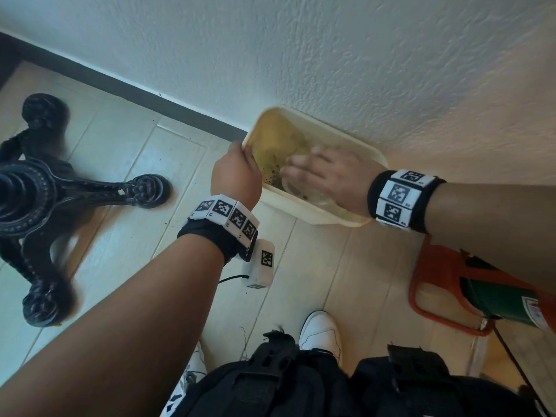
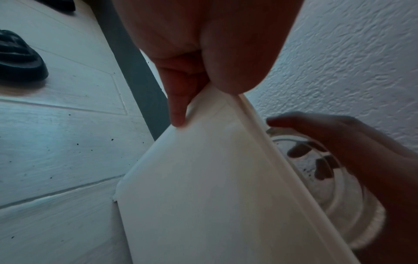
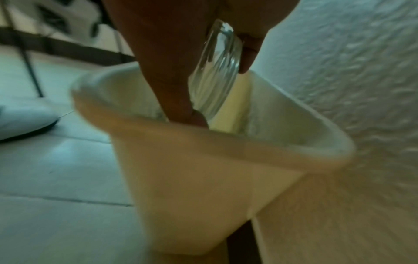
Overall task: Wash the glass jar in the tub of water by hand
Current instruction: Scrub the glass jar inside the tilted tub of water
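Left hand (image 1: 236, 173) pinches the far-left corner of the cream rectangular plastic tub (image 1: 319, 216), thumb over the rim and fingers outside, probably to stop it sliding on the tiled floor (image 1: 126, 152). Right hand (image 1: 326, 173) has its fingers curled around the clear ribbed glass jar (image 3: 214, 78), which sits inside the tub near its front edge, over murky yellowish water (image 1: 276, 139) with dark specks, so looks like mid-scrub.

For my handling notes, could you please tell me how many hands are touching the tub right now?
1. The left hand grips the tub at its near-left rim corner. The right hand holds the glass jar inside the tub; whether it touches the tub is hidden.
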Tool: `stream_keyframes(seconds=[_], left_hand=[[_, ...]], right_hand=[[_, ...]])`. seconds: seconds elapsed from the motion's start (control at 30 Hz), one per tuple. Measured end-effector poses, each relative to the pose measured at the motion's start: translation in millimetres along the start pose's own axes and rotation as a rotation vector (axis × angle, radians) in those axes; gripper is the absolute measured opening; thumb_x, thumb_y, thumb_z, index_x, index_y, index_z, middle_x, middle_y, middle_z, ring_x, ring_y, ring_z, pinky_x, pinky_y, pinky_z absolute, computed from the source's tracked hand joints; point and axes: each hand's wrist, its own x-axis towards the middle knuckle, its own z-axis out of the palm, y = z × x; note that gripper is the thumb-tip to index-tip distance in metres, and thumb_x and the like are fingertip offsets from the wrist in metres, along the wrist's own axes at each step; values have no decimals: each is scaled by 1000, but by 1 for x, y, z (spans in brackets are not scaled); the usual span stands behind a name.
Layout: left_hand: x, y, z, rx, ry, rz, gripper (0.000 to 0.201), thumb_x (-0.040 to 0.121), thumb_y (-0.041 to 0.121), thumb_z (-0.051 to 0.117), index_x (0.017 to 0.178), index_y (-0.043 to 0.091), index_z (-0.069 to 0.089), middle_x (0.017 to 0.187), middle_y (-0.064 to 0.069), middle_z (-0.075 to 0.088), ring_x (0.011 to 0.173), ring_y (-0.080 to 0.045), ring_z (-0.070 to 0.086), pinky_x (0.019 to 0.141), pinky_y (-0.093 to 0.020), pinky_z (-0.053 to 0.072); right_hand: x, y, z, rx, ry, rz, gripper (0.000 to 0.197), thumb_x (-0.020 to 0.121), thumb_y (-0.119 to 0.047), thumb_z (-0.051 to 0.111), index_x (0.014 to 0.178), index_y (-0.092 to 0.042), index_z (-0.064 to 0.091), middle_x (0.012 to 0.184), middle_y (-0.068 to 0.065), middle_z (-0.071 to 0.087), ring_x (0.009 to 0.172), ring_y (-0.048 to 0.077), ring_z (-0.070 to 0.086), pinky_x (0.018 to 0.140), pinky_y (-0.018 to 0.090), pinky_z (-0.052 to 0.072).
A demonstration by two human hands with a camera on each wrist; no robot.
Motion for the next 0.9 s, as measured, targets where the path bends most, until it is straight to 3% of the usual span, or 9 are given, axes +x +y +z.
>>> stream_keyframes(seconds=[0.1,0.23,0.33,0.47,0.6,0.67,0.73,0.87,0.9], left_hand=[[1,0,1,-9,5,1,22,104,24,34,86,14,43,60,7,39,51,-12,36,52,-29,23],[1,-2,3,-15,11,1,22,104,24,34,86,14,42,60,5,40,50,-10,36,58,-29,27],[2,-2,2,-7,7,11,23,104,25,33,87,14,43,60,7,40,50,-5,36,54,-29,24],[2,-3,2,-16,0,11,22,104,25,33,87,15,43,59,8,39,50,-6,36,49,-28,21],[0,-3,3,-11,0,11,23,104,25,33,88,14,44,60,8,41,50,-5,38,45,-22,22],[0,-2,4,-13,2,6,23,104,26,32,88,14,44,60,7,42,50,-7,38,45,-20,22],[0,-2,3,-6,2,7,23,104,26,32,88,15,44,60,7,41,50,-5,37,45,-20,21],[0,0,4,-2,-4,0,23,104,26,32,88,15,45,62,5,42,51,-6,39,46,-23,23],[-1,1,4,1,-3,-1,24,105,26,32,88,14,45,62,5,43,51,-9,39,47,-25,23]], right_hand=[[-2,9,-5,17,38,63,70,88,-3,2,146,1,41,143,22,50,115,42,53,97,47,41],[7,-2,-6,63,83,-9,76,97,-7,-6,125,4,63,122,22,67,94,39,67,88,40,43],[3,7,-9,137,76,52,77,88,-6,-8,143,2,46,139,22,53,108,43,57,91,49,46],[8,-6,-4,115,122,-8,83,100,-7,-11,117,3,70,114,19,71,89,35,70,81,41,54],[0,8,2,127,13,29,87,90,-18,-24,147,1,38,144,21,48,113,42,54,94,50,46],[1,3,-1,185,-26,49,85,93,-12,-19,138,1,53,134,20,59,105,39,61,90,45,44],[4,-4,3,93,65,19,85,98,-6,-13,121,1,68,118,19,70,91,36,68,86,41,47],[0,8,0,122,-37,90,75,85,-14,-1,145,2,41,143,24,48,111,44,55,94,53,48],[1,6,-2,136,-51,84,74,85,-14,1,143,2,44,141,24,51,111,44,56,93,54,49]])
